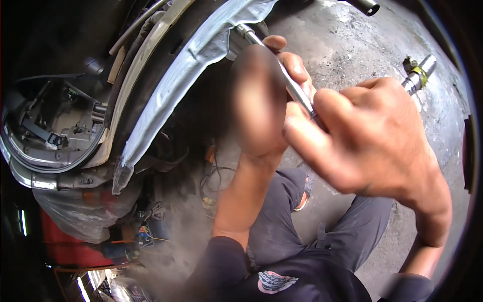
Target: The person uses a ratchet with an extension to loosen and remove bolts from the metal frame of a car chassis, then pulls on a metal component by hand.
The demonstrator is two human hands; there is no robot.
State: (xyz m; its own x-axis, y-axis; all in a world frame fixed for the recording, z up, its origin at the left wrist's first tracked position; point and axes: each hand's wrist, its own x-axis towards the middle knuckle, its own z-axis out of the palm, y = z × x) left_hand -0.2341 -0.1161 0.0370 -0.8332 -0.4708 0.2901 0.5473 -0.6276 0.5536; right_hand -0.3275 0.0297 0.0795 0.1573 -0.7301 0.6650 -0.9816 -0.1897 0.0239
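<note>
A slim silver socket extension bar (pixel 298 90) slants up and left to the edge of a pale blue-grey body panel (pixel 176 83). The socket (pixel 245 31) at its tip meets the panel's folded lip; any fastener there is hidden. My left hand (pixel 261 100), partly blurred, has its fingers closed around the bar's middle. At the bar's lower end my right hand (pixel 370 136) is closed in a grip. Past its knuckles shows a shiny metal end with a yellow-green band (pixel 420 78); whether it joins the bar I cannot tell.
Car structure with a headlamp-like housing (pixel 60 126) lies left, above clear plastic sheeting (pixel 85 211) and a red surface (pixel 70 244). Cables and small parts (pixel 151 229) lie lower left. A dark tube end (pixel 370 7) juts in above the stained concrete floor (pixel 347 45).
</note>
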